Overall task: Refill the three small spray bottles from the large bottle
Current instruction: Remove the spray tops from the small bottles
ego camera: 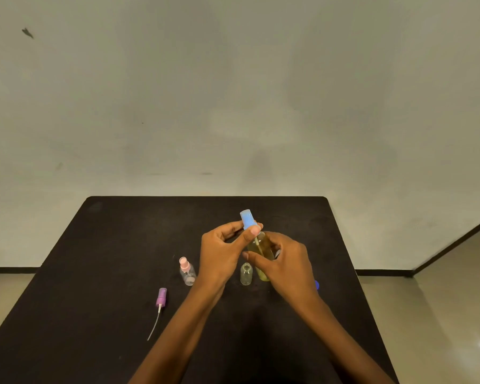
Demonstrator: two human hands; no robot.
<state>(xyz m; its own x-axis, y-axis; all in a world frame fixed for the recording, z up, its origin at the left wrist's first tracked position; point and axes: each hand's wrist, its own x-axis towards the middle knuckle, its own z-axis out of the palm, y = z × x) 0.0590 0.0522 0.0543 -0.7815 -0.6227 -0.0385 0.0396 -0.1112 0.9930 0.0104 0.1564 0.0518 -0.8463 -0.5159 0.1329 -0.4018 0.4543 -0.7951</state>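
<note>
My left hand [222, 250] pinches a blue spray head [247, 218] between thumb and fingers, and its thin dip tube [257, 241] hangs down in front of a bottle of yellow liquid [262, 254]. My right hand [286, 267] curls round that yellow bottle and holds it upright on the black table [108, 259]. I cannot tell whether the tube is inside the bottle. Just in front stands a small clear bottle [246, 274] with no cap. To the left is a small clear bottle with a pink spray head [187, 273].
A purple spray head with a long dip tube [160, 299] lies loose on the table at the left front. A small blue object [317, 284] peeks out behind my right wrist. The table's far edge meets a plain wall; floor lies on both sides.
</note>
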